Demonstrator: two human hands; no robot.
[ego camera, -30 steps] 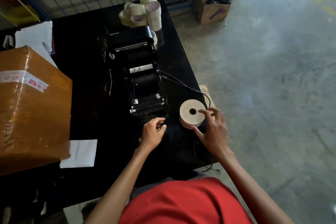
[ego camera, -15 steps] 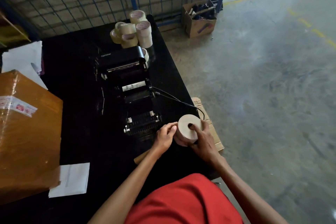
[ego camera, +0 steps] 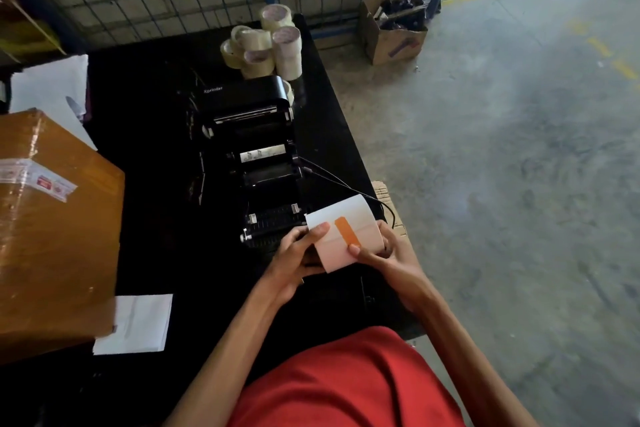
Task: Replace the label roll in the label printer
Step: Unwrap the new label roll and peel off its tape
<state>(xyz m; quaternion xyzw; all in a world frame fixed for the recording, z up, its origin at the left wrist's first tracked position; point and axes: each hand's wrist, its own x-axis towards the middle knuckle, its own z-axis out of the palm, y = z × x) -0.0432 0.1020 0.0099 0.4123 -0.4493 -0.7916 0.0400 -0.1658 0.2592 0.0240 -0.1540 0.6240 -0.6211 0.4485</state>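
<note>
The white label roll is held on its side above the table's right front, its outer wrap facing me with an orange sticker across the loose end. My left hand grips its left end, thumb on the paper. My right hand holds its right end, with the thumb at the sticker's lower tip. The black label printer stands just beyond my hands, lid swung open toward the back, its roll bay dark and apparently without a roll.
The black table carries a pile of tape rolls behind the printer, a large brown taped carton at left and white papers. A cable runs off the printer's right. A wire fence stands behind; concrete floor and an open box lie right.
The roll was lifted off the table and turned from flat to on its side. My left hand left the printer's front and joined my right hand on the roll.
</note>
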